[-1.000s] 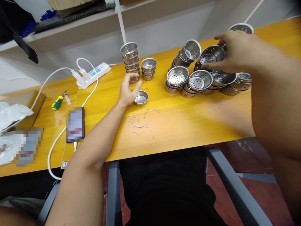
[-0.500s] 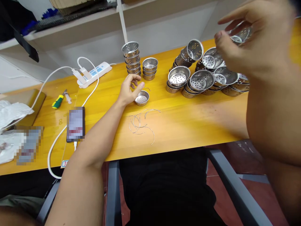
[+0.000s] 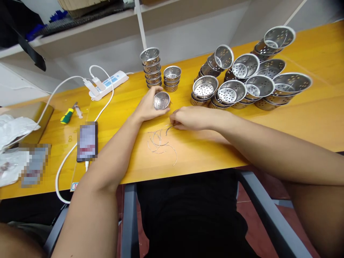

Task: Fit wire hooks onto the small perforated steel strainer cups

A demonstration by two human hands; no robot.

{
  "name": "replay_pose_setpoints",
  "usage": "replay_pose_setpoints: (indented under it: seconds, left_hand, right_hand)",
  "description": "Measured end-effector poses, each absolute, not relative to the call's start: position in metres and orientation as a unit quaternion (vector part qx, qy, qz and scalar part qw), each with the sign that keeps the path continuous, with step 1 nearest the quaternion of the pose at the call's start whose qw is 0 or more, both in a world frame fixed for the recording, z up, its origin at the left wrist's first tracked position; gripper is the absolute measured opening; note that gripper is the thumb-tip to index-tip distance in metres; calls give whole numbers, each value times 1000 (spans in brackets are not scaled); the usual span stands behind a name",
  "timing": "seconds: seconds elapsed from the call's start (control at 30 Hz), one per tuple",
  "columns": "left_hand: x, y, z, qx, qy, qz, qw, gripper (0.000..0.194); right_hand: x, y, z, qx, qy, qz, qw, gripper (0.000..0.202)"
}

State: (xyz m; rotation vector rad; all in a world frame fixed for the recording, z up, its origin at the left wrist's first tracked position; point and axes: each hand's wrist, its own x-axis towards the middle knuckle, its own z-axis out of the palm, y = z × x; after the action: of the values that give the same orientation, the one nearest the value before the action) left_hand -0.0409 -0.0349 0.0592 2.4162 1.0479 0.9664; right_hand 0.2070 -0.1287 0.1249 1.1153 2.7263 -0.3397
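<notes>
A left hand (image 3: 148, 106) grips a perforated metal cup (image 3: 161, 101) above a yellow table (image 3: 215, 143) as a right hand (image 3: 192, 118) reaches thin curved wires (image 3: 160, 137).
Seen from the head camera, the left fingers are clamped around the tilted cup; the right fingertips are bunched at a wire's end, though whether they pinch it cannot be told. Behind the left hand rise 2 cup stacks (image 3: 149, 66); clustered cups (image 3: 231, 92) crowd the space beyond the right forearm. A power strip (image 3: 115, 79), cabled phone (image 3: 87, 141) and green-and-yellow-handled tool (image 3: 67, 116) lie leftward.
</notes>
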Motion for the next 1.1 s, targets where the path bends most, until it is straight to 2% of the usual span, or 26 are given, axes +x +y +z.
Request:
replay_pose_setpoints:
  seconds: [0.07, 0.13, 0.4, 0.53, 0.6, 0.7, 0.83, 0.93, 1.03, 1.1]
  left_hand:
    - [-39, -23, 44, 820, 365, 415, 151, 107]
    - [-38, -14, 34, 806, 362, 447, 141, 112]
    - [-41, 0, 14, 824, 297, 459, 148, 109]
    - [-41, 6, 9, 824, 277, 470, 152, 109]
    - [-40, 6, 9, 821, 270, 478, 155, 108]
    - [-39, 4, 10, 814, 273, 486, 161, 104]
    - [-38, 2, 11, 810, 281, 489, 162, 100]
    - [-38, 0, 12, 807, 282, 494, 160, 100]
    - [-36, -2, 16, 800, 283, 506, 156, 97]
    - [-35, -3, 18, 796, 282, 516, 144, 94]
  right_hand:
    - [197, -134, 129, 384, 912, -97, 104, 27]
    - [190, -139, 134, 387, 911, -83, 116, 24]
    - [184, -144, 134, 398, 902, -99, 138, 21]
    - [192, -140, 132, 406, 899, -115, 115, 13]
    - [199, -136, 129, 404, 901, -142, 65, 2]
    - [211, -127, 124, 365, 902, -222, -53, 16]
    - [223, -118, 113, 303, 879, -315, -189, 20]
    - [225, -114, 101, 259, 867, -338, -260, 24]
    - [220, -113, 91, 247, 839, -364, -321, 9]
    - [216, -113, 85, 246, 813, -394, -352, 17]
